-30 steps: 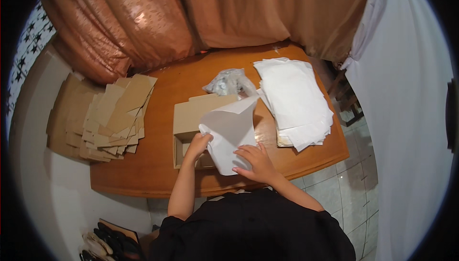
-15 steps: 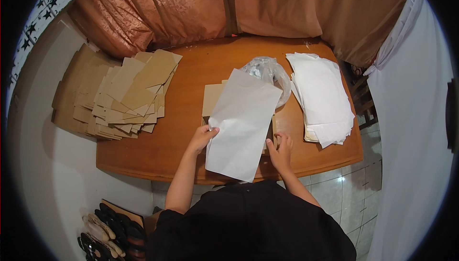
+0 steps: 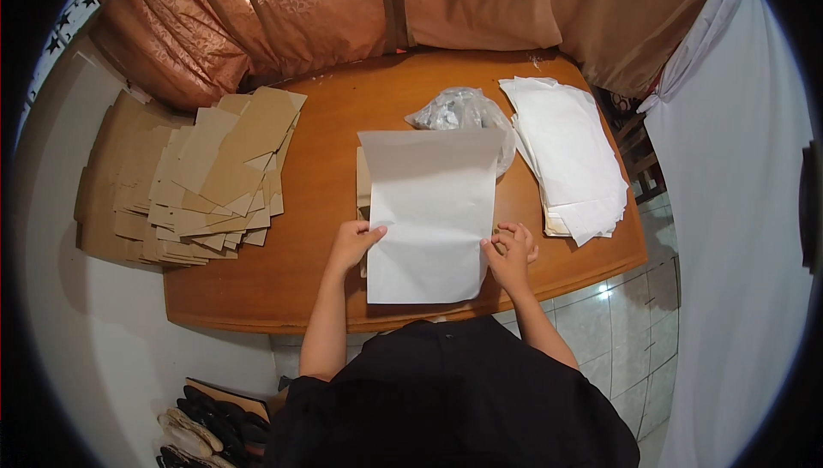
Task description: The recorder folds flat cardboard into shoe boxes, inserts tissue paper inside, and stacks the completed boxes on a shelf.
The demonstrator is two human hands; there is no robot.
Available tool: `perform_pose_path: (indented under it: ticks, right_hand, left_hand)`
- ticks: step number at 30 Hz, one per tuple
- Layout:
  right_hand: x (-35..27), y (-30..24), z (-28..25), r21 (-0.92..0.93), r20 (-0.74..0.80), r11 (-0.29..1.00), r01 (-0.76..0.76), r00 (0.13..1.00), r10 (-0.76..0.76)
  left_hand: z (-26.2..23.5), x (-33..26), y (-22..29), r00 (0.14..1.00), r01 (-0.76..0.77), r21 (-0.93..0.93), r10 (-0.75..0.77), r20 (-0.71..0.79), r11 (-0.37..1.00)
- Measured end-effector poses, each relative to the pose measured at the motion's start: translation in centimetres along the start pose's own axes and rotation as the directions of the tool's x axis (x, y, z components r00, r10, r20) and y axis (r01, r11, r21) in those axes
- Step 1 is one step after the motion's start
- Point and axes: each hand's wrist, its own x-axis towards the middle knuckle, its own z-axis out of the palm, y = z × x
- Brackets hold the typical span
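A sheet of white paper (image 3: 433, 211) is held up in front of me, its long sides running away from me. My left hand (image 3: 351, 245) pinches its left edge, thumb on top. At the right edge, my right hand (image 3: 509, 254) pinches the paper between thumb and finger, with its other fingers curled outward. Beneath the sheet lies a brown cardboard box (image 3: 363, 178), of which only a strip on the left shows. Just beyond the paper sits a clear plastic bag (image 3: 467, 111); its contents are hard to make out.
Flat cardboard pieces (image 3: 201, 168) are piled on the left of the wooden table (image 3: 321, 185). A stack of white paper (image 3: 570, 155) lies on the right. Orange-brown curtains (image 3: 480, 1) hang along the far edge. Shoes (image 3: 214, 425) are on the floor at the lower left.
The paper has turned from a slant to nearly straight. My right hand, apart from it before, now grips its right edge; my left hand keeps hold. The view has shifted slightly.
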Motion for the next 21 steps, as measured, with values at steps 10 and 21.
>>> perform_pose_path:
  ticks: [10,21]
  right_hand:
    - [1.4,1.6,-1.8,-0.123,0.223,0.992,0.041,0.975,-0.013]
    - [1.6,1.1,-2.3,-0.097,0.124,0.995,0.009,0.992,0.004]
  left_hand:
    - [0.2,-2.2,4.9,0.873,-0.387,0.710,0.481,0.077,0.588]
    - [7.0,6.8,4.8,0.262,-0.918,0.347,0.364,0.894,-0.190]
